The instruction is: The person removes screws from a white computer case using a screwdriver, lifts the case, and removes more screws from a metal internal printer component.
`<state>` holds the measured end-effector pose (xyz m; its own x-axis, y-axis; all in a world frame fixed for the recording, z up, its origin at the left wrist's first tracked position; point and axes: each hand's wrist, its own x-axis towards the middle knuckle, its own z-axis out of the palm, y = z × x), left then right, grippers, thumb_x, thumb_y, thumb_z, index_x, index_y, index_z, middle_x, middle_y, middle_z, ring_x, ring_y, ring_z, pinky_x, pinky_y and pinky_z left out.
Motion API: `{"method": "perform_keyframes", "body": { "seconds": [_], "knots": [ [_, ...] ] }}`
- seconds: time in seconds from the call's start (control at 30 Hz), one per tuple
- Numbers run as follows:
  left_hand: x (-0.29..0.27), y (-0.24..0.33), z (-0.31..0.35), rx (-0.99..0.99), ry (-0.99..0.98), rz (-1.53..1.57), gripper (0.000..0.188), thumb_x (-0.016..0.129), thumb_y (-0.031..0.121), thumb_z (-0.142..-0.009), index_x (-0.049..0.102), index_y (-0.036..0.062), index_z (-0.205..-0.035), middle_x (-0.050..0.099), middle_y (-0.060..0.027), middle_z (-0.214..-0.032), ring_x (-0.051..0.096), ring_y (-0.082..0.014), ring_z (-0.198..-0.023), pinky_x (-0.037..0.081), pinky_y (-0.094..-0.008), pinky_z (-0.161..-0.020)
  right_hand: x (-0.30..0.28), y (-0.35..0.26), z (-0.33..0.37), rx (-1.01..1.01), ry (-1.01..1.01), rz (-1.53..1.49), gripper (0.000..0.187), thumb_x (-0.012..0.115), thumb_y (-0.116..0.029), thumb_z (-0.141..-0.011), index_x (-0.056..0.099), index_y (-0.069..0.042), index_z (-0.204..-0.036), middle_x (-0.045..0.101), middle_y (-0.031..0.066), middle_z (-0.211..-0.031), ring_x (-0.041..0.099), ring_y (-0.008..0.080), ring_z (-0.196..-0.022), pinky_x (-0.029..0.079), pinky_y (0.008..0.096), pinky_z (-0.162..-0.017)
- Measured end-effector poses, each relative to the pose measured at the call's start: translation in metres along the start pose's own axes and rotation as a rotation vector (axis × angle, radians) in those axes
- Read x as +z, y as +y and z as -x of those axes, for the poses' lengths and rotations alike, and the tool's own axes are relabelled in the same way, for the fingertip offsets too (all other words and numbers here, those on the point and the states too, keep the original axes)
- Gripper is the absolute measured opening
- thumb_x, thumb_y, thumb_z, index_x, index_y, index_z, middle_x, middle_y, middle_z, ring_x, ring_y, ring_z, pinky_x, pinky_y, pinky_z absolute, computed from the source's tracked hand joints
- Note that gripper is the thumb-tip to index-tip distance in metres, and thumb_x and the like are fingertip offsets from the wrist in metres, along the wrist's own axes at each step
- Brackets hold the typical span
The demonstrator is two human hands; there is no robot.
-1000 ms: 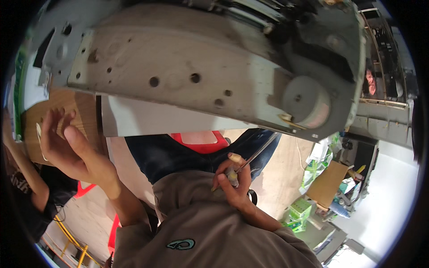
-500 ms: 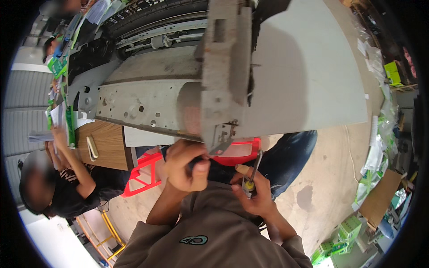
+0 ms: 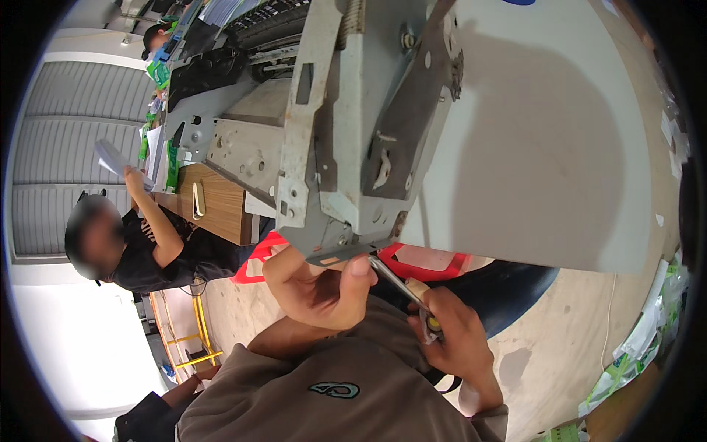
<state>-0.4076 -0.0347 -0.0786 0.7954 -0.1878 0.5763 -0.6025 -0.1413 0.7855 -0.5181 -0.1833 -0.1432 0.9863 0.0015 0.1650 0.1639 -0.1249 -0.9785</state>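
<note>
A large grey metal printer frame [image 3: 300, 184] stands tilted on the white table, its lower corner jutting over the near edge. My left hand [image 3: 320, 295] is closed at that corner, the thumb along the bottom edge and the other fingers curled, partly hidden by the metal. In my closed right hand [image 3: 460, 339] is a screwdriver [image 3: 398, 278] with a yellowish handle, mostly covered by the fingers. Its shaft slants up and left, and the tip meets the frame's lower edge beside my left thumb. Whether the tip sits in a screw cannot be made out.
The white tabletop [image 3: 545, 199] extends right of the frame. A red plastic stool [image 3: 423, 265] is below the table edge. On the left, a person [image 3: 158, 243] holds papers beside a wooden desk [image 3: 221, 195]. Green-and-white packaging [image 3: 641, 346] lies along the right wall.
The frame has turned, showing more of its side panel. My right hand has brought the screwdriver from upright to slanting against the frame's lower corner. My left thumb has moved to that edge.
</note>
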Motion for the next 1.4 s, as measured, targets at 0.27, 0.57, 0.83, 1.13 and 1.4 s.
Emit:
{"method": "perform_keyframes", "body": {
  "seconds": [0.27,0.57,0.83,1.13,1.4],
  "knots": [
    [-0.003,-0.006,-0.004,0.184,0.028,-0.268,0.041,0.075,0.000,-0.084,0.045,-0.0076,-0.110,0.070,-0.0098,-0.075,0.062,-0.0085,-0.062,0.048,-0.0216,-0.062,-0.023,-0.016,-0.003,0.159,-0.244,0.143,0.065,0.077,-0.015,-0.084,0.047,-0.003,-0.141,0.066,0.0168,-0.087,0.068,0.0381,-0.073,0.054,0.0375,-0.064],
    [-0.029,-0.013,0.005,0.355,0.148,-0.487,0.035,0.077,0.005,-0.080,0.052,-0.0077,-0.101,0.064,-0.0043,-0.067,0.056,-0.0095,-0.053,0.043,-0.0233,-0.052,-0.041,-0.088,0.012,0.420,-0.356,0.335,0.073,0.069,0.000,-0.075,0.045,-0.006,-0.144,0.069,0.0165,-0.103,0.062,0.0342,-0.080,0.050,0.0429,-0.072],
    [-0.058,-0.020,0.015,0.368,0.106,-0.311,0.021,0.076,0.003,-0.079,0.056,-0.0046,-0.082,0.062,-0.0074,-0.068,0.056,-0.0142,-0.051,0.045,-0.0290,-0.048,-0.006,-0.093,0.042,0.424,0.142,-0.086,0.051,0.054,0.017,-0.063,0.061,0.009,-0.113,0.070,0.0188,-0.095,0.066,0.0194,-0.073,0.054,0.0277,-0.068],
    [-0.054,0.022,0.035,-0.658,-0.311,0.763,0.030,0.056,0.011,-0.102,0.055,-0.0085,-0.124,0.066,-0.0224,-0.121,0.069,-0.0268,-0.108,0.055,-0.0344,-0.092,-0.004,-0.103,0.036,0.366,-0.043,0.196,0.051,0.060,0.013,-0.063,0.064,0.004,-0.112,0.070,0.0171,-0.099,0.065,0.0191,-0.078,0.053,0.0282,-0.070],
    [-0.045,0.026,0.032,-0.765,-0.296,1.099,0.025,0.052,0.009,-0.104,0.057,-0.0080,-0.122,0.070,-0.0190,-0.110,0.069,-0.0267,-0.103,0.055,-0.0358,-0.092,-0.004,-0.094,0.045,0.595,0.149,-0.381,0.056,0.053,0.014,-0.061,0.052,0.005,-0.116,0.069,0.0294,-0.089,0.059,0.0187,-0.060,0.050,0.0276,-0.058]
  ]
}}
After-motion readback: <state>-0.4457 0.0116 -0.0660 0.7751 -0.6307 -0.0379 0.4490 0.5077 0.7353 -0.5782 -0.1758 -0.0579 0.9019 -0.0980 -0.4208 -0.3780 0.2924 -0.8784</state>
